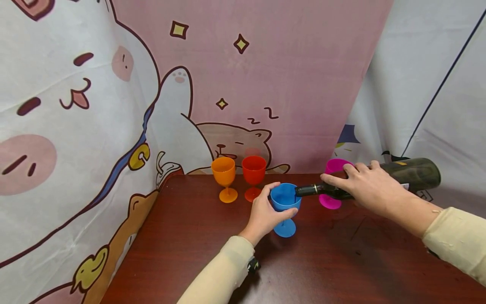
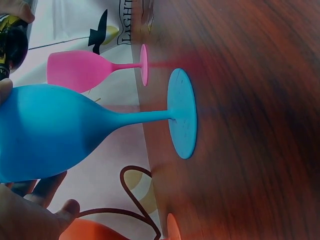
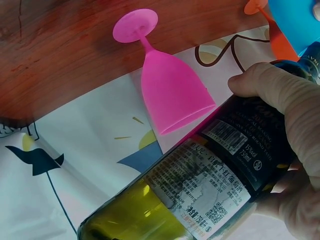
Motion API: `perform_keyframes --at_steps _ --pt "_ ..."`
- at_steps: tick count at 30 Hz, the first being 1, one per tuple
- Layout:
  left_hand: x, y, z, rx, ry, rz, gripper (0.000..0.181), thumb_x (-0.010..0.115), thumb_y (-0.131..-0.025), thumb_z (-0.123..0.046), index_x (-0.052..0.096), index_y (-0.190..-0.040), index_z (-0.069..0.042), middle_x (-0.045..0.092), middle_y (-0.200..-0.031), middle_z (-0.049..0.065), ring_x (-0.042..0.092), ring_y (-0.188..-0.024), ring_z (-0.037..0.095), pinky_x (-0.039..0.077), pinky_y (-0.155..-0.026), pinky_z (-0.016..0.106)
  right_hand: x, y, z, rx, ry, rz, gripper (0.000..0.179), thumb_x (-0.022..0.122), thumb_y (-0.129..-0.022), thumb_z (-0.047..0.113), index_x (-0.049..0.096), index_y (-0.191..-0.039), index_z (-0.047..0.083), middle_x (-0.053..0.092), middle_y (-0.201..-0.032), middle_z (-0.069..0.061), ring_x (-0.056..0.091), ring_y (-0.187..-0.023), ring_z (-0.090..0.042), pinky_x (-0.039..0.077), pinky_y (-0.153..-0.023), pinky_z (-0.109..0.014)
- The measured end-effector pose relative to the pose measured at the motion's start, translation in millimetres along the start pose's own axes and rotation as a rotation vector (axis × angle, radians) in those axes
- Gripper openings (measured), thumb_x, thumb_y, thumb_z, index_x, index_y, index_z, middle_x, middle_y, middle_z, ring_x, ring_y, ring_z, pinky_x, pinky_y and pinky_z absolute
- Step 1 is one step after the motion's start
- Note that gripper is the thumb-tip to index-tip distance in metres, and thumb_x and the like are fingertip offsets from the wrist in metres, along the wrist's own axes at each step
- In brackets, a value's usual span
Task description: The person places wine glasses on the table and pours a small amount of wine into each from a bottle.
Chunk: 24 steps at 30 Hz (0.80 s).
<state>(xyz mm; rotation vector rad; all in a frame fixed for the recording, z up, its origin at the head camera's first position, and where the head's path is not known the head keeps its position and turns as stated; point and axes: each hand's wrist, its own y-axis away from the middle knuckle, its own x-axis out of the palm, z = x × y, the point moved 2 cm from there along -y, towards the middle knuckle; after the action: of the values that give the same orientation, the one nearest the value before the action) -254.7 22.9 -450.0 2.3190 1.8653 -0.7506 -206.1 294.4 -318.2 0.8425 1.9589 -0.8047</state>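
Observation:
My left hand [image 1: 266, 213] holds a blue goblet [image 1: 285, 202] by its bowl, thumb on the near side and fingers round the far side. The goblet's foot [image 2: 183, 114] is at the tabletop in the left wrist view. My right hand [image 1: 370, 185] grips a dark green wine bottle [image 1: 415, 174] round its shoulder. The bottle lies nearly level, base to the right, with its mouth at the goblet's rim and a thin dark streak below it inside the bowl. A printed label [image 3: 197, 187] faces the right wrist camera.
An orange goblet [image 1: 224, 173] and a red goblet [image 1: 254, 171] stand upright at the back of the brown table [image 1: 190, 236]. A magenta goblet [image 3: 172, 92] stands behind the bottle, partly hidden in the head view. Cartoon-printed cloth [image 1: 296, 84] hangs behind and on both sides.

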Motion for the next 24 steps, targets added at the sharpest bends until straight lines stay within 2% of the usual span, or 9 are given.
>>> perform_keyframes --at_steps 6,16,24 --pt "0.4 0.4 0.7 -0.001 -0.001 -0.003 0.083 0.091 -0.083 -0.044 0.047 -0.153 -0.036 0.065 -0.147 0.002 0.063 -0.132 0.027 0.061 -0.102 0.049 -0.7 -0.1 0.7 0.001 -0.002 0.013 0.091 0.099 -0.067 0.017 0.059 -0.148 0.031 0.069 -0.110 -0.019 0.070 -0.092 -0.039 0.057 -0.077 -0.063" --pt "-0.2 0.7 -0.2 0.011 0.006 0.000 0.085 0.091 -0.084 -0.043 0.047 -0.155 -0.030 0.065 -0.148 0.002 0.063 -0.133 0.028 0.062 -0.102 0.049 -2.2 0.4 1.7 0.002 0.006 0.013 0.092 0.100 -0.067 0.018 0.059 -0.148 0.031 0.069 -0.109 -0.019 0.071 -0.091 -0.039 0.057 -0.077 -0.063" --pt "-0.6 1.1 -0.7 0.007 0.007 0.003 0.084 0.091 -0.084 -0.043 0.047 -0.154 -0.033 0.064 -0.148 0.002 0.063 -0.133 0.028 0.062 -0.102 0.050 -3.9 0.1 2.2 0.006 0.011 0.019 0.091 0.100 -0.068 0.017 0.059 -0.148 0.032 0.069 -0.109 -0.019 0.071 -0.091 -0.038 0.057 -0.077 -0.063"
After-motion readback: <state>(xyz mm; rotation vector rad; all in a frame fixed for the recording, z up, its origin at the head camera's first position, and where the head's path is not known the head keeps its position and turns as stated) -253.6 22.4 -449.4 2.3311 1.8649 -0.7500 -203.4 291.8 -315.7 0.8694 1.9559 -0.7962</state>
